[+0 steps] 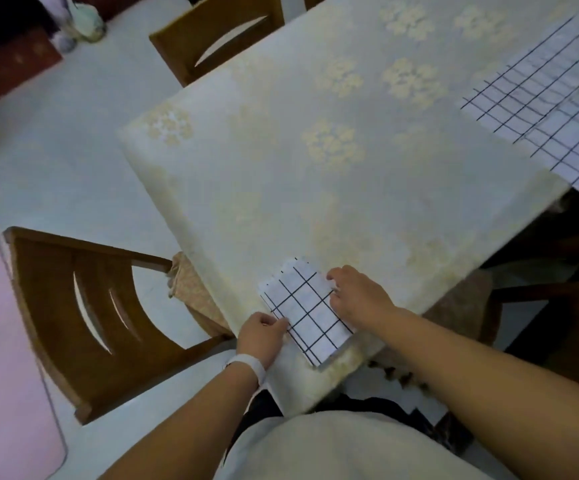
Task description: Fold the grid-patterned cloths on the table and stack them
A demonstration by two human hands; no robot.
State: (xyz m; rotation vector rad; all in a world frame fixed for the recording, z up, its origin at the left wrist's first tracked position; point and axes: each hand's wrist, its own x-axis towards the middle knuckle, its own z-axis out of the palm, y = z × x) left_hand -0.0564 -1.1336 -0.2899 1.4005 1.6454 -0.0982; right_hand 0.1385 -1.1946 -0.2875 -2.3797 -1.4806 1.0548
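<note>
Covering the table point(315, 140), a cream floral tablecloth; wooden chairs point(87, 306) alongside.

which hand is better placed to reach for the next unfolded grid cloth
Right, probably. The unfolded white grid-patterned cloths lie at the table's far right, on the right hand side. The left hand sits at the folded grid cloth's left edge, farther away, and could hold it down.
</note>
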